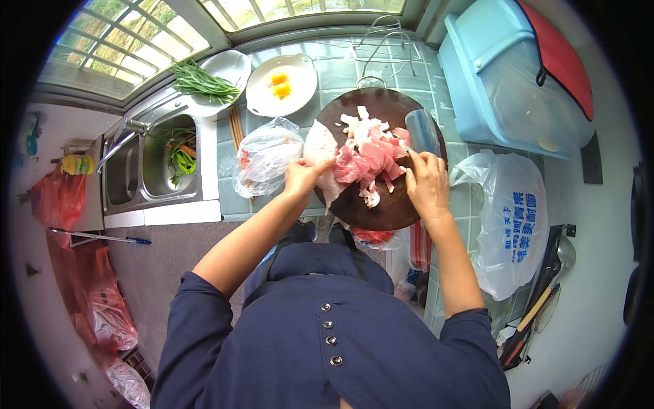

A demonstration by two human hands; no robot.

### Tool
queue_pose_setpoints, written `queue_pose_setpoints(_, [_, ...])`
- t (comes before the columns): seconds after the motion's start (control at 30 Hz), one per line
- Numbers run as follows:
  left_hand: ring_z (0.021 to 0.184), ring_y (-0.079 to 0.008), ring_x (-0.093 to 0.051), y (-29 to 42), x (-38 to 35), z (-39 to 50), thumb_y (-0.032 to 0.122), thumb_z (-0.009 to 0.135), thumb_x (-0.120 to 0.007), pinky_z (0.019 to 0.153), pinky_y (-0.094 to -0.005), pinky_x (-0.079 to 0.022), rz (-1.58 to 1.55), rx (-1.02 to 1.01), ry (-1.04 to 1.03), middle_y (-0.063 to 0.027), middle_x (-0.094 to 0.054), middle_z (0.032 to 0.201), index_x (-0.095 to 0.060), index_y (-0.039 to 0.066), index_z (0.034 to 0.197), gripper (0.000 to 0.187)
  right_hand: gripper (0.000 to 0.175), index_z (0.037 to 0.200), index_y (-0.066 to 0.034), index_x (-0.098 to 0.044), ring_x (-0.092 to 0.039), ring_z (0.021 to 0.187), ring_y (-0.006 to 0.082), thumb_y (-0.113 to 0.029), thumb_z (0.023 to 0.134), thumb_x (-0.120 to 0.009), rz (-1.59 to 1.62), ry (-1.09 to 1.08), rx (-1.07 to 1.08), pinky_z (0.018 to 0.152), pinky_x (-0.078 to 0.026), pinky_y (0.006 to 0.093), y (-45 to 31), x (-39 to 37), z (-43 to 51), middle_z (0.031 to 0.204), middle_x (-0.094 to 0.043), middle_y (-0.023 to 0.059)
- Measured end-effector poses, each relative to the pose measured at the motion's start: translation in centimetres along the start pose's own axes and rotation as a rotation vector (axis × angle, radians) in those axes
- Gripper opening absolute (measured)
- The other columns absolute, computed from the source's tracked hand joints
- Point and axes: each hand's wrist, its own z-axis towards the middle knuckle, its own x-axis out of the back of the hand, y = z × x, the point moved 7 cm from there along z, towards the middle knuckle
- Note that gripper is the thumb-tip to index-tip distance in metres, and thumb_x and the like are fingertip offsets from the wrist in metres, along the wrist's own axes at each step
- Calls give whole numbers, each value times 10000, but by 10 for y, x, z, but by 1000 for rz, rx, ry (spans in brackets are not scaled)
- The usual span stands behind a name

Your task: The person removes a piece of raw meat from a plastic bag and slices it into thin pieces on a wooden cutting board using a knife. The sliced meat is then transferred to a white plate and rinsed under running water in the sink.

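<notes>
A round, dark cutting board point(393, 209) lies on the tiled counter, bearing sliced raw meat point(375, 158) with pale fat. My left hand point(306, 176) pinches the edge of a larger piece of raw meat point(322, 148) at the board's left side. At the right, my right hand point(428, 181) rests by the slices, its fingertips close to the meat and to the lower end of a cleaver blade point(423, 132). Whether it grips anything is hard to tell. A clear plastic bag point(268, 158) lies left of the board, over wooden chopsticks point(236, 128).
Behind stand a plate of green stalks point(209, 84), a white dish with egg yolks point(281, 89) and a wire rack point(388, 48). A steel sink point(171, 153) holds vegetables. At right are a blue lidded bin point(490, 76) and a white plastic bag point(506, 220).
</notes>
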Motion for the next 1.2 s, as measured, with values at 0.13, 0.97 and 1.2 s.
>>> queue_pose_setpoints(0.13, [768,-147,-643,37,-17,-26,199,719,-849,675,-261,-517,-46,-40,98,-98,-674,896,-630,-16,951,385,319,1108,-45,-640,-563,1016,323,-46,789,-647,372,114,155,907,-464,398,-40,2,13,1088,-598,141])
queue_pose_setpoints(0.97, [1118,-207,-588,31,195,-6,201,914,-658,993,-377,-479,-861,-370,-313,-101,-584,1224,-459,48,1276,441,879,1355,41,-410,-600,1117,375,-392,704,-811,73,-511,-60,950,-481,417,-197,-188,120,1188,-612,267])
queue_pose_setpoints(1.2, [1083,-175,-586,18,144,23,180,838,-741,941,-312,-478,-133,-520,-445,-118,-597,1207,-443,17,1342,607,395,996,6,-702,-660,784,187,-252,708,-781,388,-761,-231,768,-508,303,-186,-174,107,879,-711,83])
